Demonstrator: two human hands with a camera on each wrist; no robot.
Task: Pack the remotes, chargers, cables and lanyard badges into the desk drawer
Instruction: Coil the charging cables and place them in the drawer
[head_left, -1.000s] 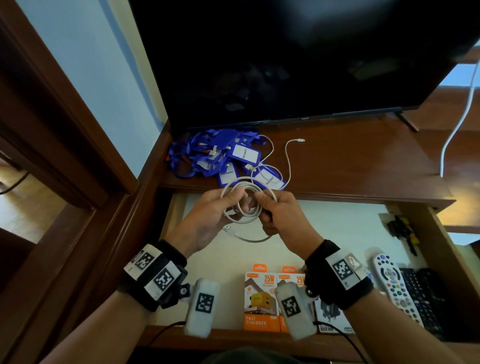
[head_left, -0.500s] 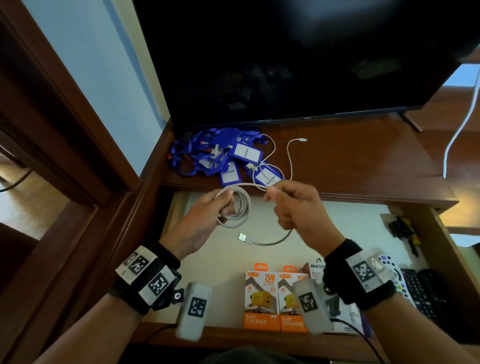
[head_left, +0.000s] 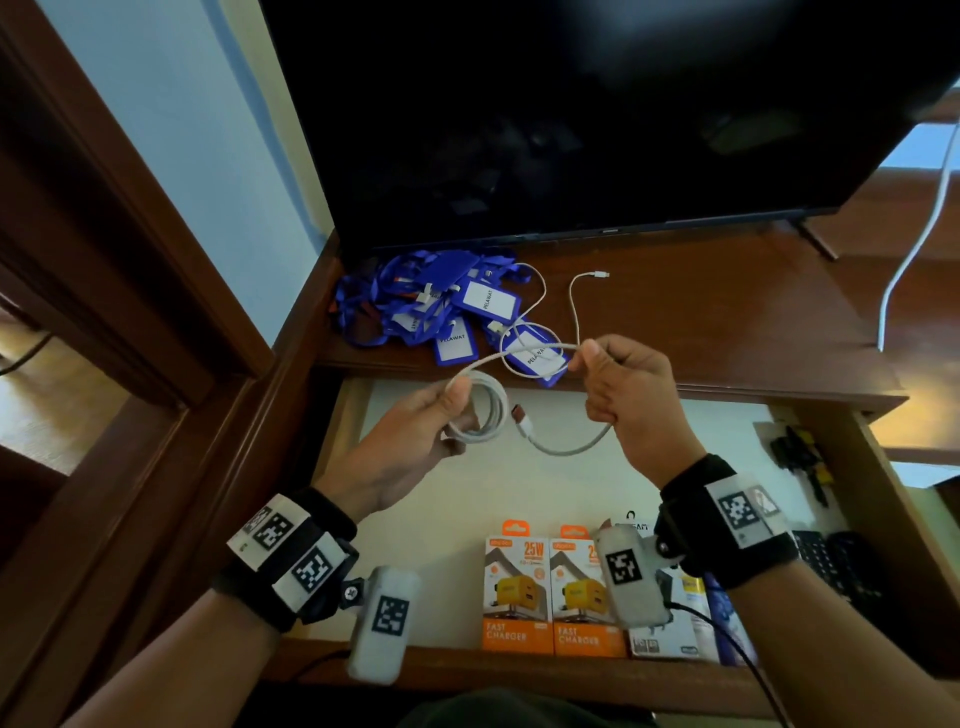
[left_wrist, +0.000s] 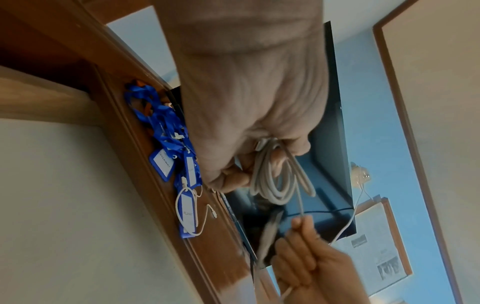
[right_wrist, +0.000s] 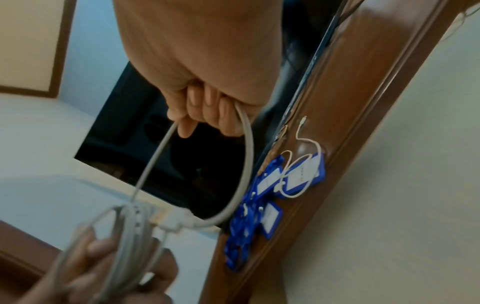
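with the left hand (head_left: 410, 441) gripping the coiled white braided charging cable (head_left: 480, 410) and the right hand (head_left: 623, 395) pinching its loose tail, wind each remaining loop evenly and snug.

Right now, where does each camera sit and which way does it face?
Head: on the head, looking down at the open drawer; both hands, forearms show.
Left wrist: along the left hand gripping the cable coil.
Right wrist: along the right hand pinching the cable.
All three share the cable and badges.
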